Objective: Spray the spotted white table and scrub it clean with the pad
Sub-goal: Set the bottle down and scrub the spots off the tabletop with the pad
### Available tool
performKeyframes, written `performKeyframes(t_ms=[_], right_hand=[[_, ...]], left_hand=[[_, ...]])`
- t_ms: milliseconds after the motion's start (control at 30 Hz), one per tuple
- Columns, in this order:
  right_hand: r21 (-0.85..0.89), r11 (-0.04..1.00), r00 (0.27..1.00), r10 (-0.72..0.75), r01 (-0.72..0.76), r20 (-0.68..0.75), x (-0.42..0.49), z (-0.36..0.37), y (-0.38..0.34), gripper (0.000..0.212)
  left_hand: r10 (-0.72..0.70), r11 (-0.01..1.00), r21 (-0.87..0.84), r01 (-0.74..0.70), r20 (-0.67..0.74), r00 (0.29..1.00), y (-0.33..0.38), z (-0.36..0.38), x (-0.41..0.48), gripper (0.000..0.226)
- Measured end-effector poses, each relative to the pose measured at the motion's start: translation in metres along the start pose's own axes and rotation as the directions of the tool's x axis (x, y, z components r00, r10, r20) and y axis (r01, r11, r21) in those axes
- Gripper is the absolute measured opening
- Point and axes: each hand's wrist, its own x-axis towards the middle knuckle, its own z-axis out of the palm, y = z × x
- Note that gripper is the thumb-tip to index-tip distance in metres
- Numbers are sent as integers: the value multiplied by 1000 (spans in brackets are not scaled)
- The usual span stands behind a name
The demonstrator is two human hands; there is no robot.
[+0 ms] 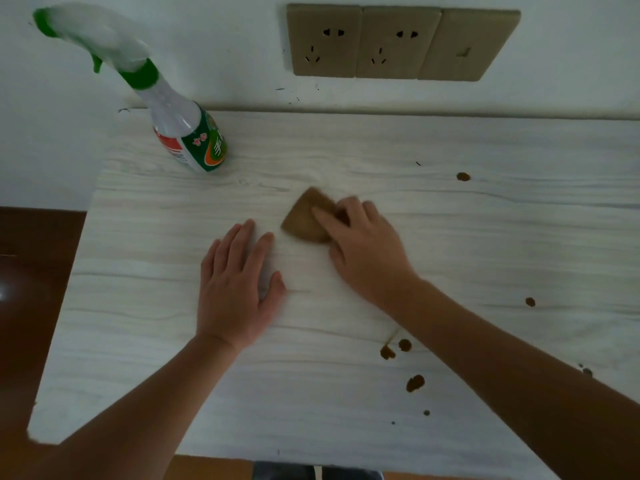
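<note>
1 brown pad [306, 220] lies flat near the middle of the table [346, 393], a bit toward the back edge. It looks thin, light and soft, the sort of thing that bends under the fingers and drags on a wet top, so I'd say it wants pressing from above with flat fingers, not pinching at an edge. That is about how the right hand [367, 251] has it: the fingers [323, 216] are stretched over its right half and press it down, with the thumb against its near edge, while its left corner and far tip stick out bare. The pad's outline is smeared, so it seems to be in mid-scrub.

The left hand [235, 289] lies just to the pad's left and nearer the front edge, palm down, fingers spread and loose, holding nothing and not touching the pad.

The bottle [188, 133] stands near the back left corner, well apart from both hands. Several brown spots [415, 382] are on the right side of the table, most toward the front edge behind the right forearm. The stretch around the pad looks clean, so I judge much scrubbing is left.
</note>
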Motion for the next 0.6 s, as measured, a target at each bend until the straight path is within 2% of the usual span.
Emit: performKeyframes(t_ms=[67, 133, 267, 367, 433, 500, 600], right_hand=[[15, 992, 988, -128, 127, 88, -34, -6, 9, 52], [-6, 994, 992, -104, 105, 76, -49, -17, 35, 51], [-104, 980, 984, 160, -167, -73, -17, -37, 94, 47], [-135, 899, 908, 403, -416, -117, 36, -37, 102, 46], [-144, 856, 868, 486, -496, -99, 64, -28, 83, 48], [-142, 890, 901, 429, -433, -64, 76, -14, 53, 50], [-96, 984, 989, 148, -150, -30, 51, 3, 10, 51]], left_hand=[[0, 1000, 5, 0, -3, 1000, -1, 1, 0, 62], [-2, 1000, 1, 2, -7, 1000, -1, 1, 0, 62], [1, 1000, -15, -1, -19, 1000, 0, 2, 0, 62], [-3, 1000, -15, 3, -16, 1000, -1, 3, 0, 62], [-3, 1000, -10, 3, -16, 1000, -1, 2, -1, 62], [-3, 1000, -7, 3, -15, 1000, 0, 2, -1, 62], [-3, 1000, -5, 3, -6, 1000, 0, 1, 0, 62]])
